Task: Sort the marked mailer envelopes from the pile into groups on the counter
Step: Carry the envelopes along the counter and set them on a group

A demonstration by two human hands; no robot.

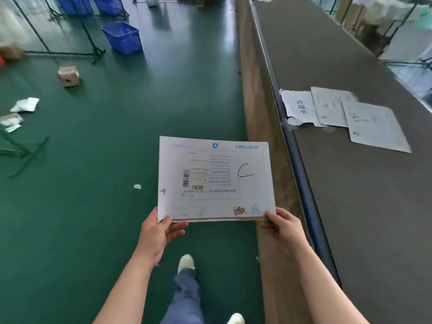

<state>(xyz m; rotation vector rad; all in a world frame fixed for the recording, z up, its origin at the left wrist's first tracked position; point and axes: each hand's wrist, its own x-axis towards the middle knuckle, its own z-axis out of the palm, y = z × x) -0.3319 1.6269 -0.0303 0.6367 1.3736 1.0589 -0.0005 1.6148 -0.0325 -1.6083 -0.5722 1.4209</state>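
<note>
I hold a white mailer envelope flat in front of me above the green floor; a handwritten "C" is marked on its right side, and a second envelope edge seems to show beneath it. My left hand pinches its near left corner, thumb on top. My right hand grips its near right corner. On the grey counter to my right lie two white envelopes, overlapping, next to a paper sign with printed characters at the counter's edge.
The counter's blue edge rail runs along my right. A blue basket stands on the floor far ahead, a small cardboard box left of it, paper scraps and green rack legs at the far left. My legs and white shoes are below.
</note>
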